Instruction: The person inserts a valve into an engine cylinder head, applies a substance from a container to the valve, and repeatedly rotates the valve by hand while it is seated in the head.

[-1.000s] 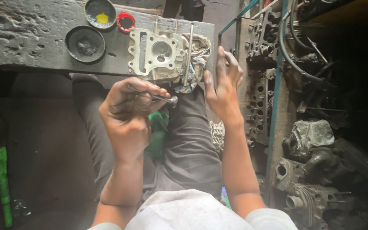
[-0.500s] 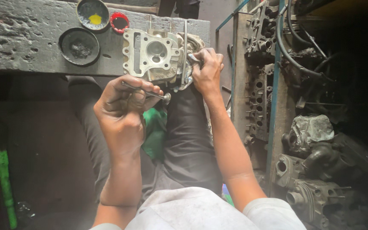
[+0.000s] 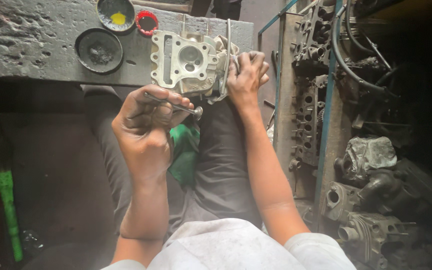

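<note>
**Valve in one hand, cylinder head steadied by the other**

The left hand (image 3: 146,127) pinches a slim metal valve (image 3: 176,106) just below a pale cylinder head (image 3: 186,62) at the desk (image 3: 31,40) edge. The right hand (image 3: 246,75) closes on a rag (image 3: 224,50) and the head's side. Two round tins (image 3: 99,50) and a red ring (image 3: 147,22) lie beside it; engine parts (image 3: 371,160) crowd the right.

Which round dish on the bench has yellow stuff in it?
The smaller dark dish at the bench's far edge, next to the red ring. The bigger dish nearer the person holds only grey grime.
</note>
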